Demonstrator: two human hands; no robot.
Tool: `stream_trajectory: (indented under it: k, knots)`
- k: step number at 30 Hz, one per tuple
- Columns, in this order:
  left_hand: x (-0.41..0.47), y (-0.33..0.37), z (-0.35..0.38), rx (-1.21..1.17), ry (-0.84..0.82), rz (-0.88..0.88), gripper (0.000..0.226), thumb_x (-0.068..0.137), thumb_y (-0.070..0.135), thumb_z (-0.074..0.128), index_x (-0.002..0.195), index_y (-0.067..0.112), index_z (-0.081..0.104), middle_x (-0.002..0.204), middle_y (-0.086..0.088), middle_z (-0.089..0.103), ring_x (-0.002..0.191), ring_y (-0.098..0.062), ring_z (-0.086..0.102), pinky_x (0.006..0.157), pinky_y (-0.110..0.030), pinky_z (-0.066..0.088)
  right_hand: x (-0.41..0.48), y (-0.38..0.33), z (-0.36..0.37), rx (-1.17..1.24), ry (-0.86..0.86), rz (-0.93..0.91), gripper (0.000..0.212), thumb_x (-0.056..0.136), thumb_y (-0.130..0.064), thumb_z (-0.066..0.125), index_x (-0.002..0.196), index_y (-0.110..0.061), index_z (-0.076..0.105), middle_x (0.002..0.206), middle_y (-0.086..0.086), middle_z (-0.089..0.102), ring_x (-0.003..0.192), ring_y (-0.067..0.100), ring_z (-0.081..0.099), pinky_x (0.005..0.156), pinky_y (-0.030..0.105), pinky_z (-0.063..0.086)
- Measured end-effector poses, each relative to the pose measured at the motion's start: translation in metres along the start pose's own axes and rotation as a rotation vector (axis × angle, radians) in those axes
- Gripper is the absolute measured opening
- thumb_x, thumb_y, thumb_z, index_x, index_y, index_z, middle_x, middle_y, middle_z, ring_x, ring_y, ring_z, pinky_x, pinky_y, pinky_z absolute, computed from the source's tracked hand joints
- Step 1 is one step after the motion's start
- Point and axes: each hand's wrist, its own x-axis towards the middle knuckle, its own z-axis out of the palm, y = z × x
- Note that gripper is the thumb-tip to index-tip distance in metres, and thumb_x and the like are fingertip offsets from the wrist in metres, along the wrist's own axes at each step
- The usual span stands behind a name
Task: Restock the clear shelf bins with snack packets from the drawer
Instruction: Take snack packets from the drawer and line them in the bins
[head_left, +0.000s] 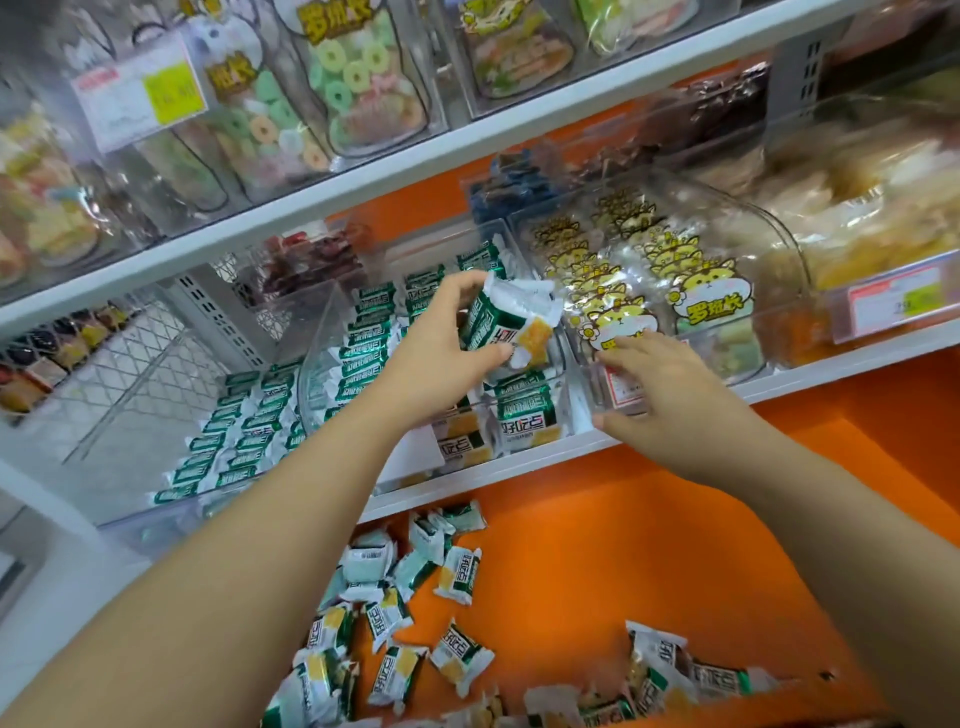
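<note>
My left hand (449, 343) grips a few green-and-white snack packets (511, 322) above the middle clear shelf bin (311, 364). That bin holds rows of the same green packets standing on edge. My right hand (660, 384) rests with spread fingers on the front of the neighbouring clear bin (779, 244), which is filled with yellow cartoon-printed packets (711, 291). Below the shelf, the orange drawer (597, 545) holds several loose green-and-white packets (457, 574), scattered.
To the left, another clear bin (156, 525) also carries rows of green packets. The upper white shelf (363, 192) has bins of ring-shaped gummies. Price tags hang at top left (137, 88) and at right (893, 304). A wire mesh divider (130, 364) stands at left.
</note>
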Motion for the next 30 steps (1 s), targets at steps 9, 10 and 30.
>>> stream_trajectory:
  k: [9,10,30]
  knots:
    - [0.002,-0.01,-0.015,0.213,-0.22,-0.077,0.063,0.091,0.023,0.063,0.141,0.029,0.026,0.141,0.003,0.039,0.118,-0.007,0.042,0.082,-0.006,0.029,-0.001,-0.002,-0.002,0.059,-0.013,-0.004,0.064,0.09,-0.038,0.061,0.146,-0.021,0.035,0.152,-0.001,0.027,0.142,0.015,0.012,0.112,0.03,0.013]
    - [0.004,-0.011,-0.018,0.275,-0.249,-0.084,0.064,0.091,0.025,0.062,0.143,0.03,0.024,0.145,0.0,0.037,0.124,-0.012,0.042,0.087,-0.012,0.028,-0.001,-0.002,-0.002,0.063,-0.011,-0.003,0.063,0.09,-0.038,0.061,0.146,-0.022,0.035,0.152,-0.001,0.027,0.142,0.015,0.012,0.113,0.03,0.013]
    - [-0.026,-0.012,0.049,0.996,-0.134,0.013,0.067,0.099,0.052,0.018,0.151,0.02,-0.009,0.16,-0.004,-0.007,0.148,-0.024,-0.003,0.114,-0.056,-0.007,0.003,0.0,0.008,0.028,0.03,0.013,0.064,0.087,-0.042,0.062,0.144,-0.024,0.037,0.149,0.0,0.029,0.141,0.015,0.013,0.112,0.034,0.021]
